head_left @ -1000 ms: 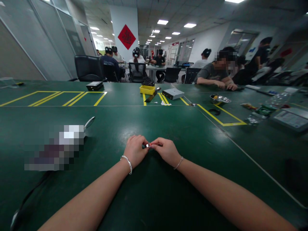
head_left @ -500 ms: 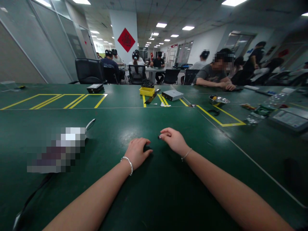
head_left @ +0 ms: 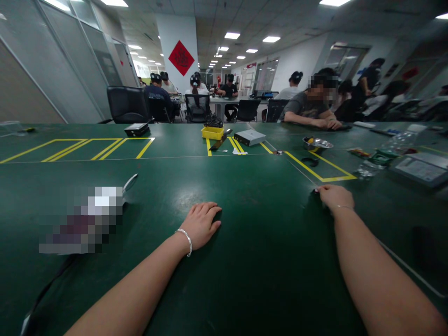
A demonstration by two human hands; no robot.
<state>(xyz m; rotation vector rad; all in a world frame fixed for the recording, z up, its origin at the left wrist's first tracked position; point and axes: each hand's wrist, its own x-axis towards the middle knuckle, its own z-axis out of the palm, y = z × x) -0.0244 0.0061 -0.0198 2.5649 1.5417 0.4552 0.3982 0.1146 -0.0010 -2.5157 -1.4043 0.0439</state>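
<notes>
My left hand (head_left: 202,225) lies palm down on the green tabletop (head_left: 252,261), its fingers stretched out and nothing in them. Farther right, my right hand (head_left: 336,198) is closed, with thumb and fingers pinched together. A small dark object (head_left: 315,190) shows at its fingertips, close to the pale seam in the tabletop; it is too small to name. Beyond this hand, a yellow tape outline (head_left: 338,178) and a black curved piece (head_left: 310,162) lie on the table.
Left of my left hand is a blurred-out item (head_left: 84,221) with a dark strap. Farther back stand a yellow tray (head_left: 212,134), a grey box (head_left: 249,136) and a black box (head_left: 137,129). At right are a plastic bottle (head_left: 383,157) and a person (head_left: 308,109) leaning on the table.
My right hand has moved well to the right, carrying the small dark object from near my left hand to the seam. My left hand has flattened slightly, staying in place.
</notes>
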